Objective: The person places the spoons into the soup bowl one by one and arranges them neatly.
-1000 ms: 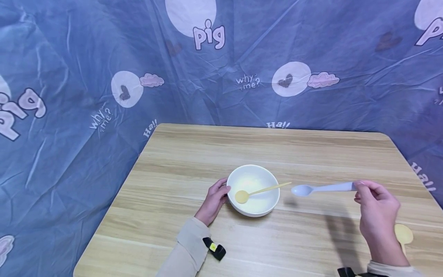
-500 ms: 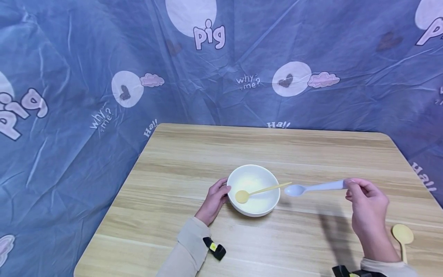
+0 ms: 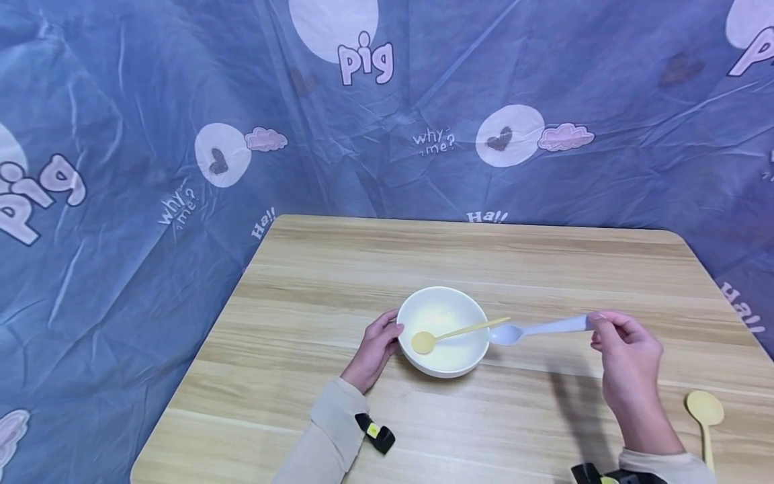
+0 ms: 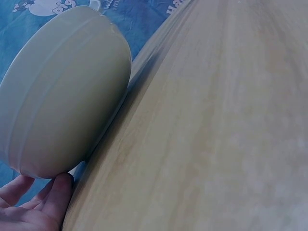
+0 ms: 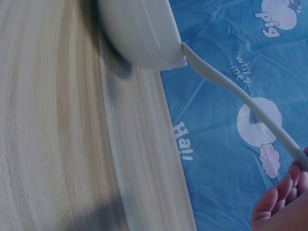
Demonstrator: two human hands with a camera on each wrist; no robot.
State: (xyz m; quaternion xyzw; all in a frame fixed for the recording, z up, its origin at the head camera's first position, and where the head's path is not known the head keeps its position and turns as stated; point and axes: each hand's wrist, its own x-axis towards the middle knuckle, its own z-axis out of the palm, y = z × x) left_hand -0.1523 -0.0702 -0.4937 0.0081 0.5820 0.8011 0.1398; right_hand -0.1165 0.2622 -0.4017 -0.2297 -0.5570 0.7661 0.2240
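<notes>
A white bowl (image 3: 444,363) stands on the table, and a yellow spoon (image 3: 424,342) lies in it with its handle over the right rim. My left hand (image 3: 373,353) holds the bowl by its left side, thumb at the rim; in the left wrist view its fingers (image 4: 57,195) touch the bowl's outer wall. My right hand (image 3: 631,359) pinches a pale blue spoon (image 3: 553,327) by the handle's end. That spoon's head is at the bowl's right rim, above the table; whether it touches the rim I cannot tell.
Another yellow spoon (image 3: 705,408) lies at the table's right side, near my right wrist. The wooden table (image 3: 290,336) ends at a blue printed cloth (image 3: 387,168) behind and to both sides.
My right hand has moved left with the pale blue spoon, bringing its head to the bowl's rim. The second yellow spoon on the right shows more fully. My left hand and the bowl stay put.
</notes>
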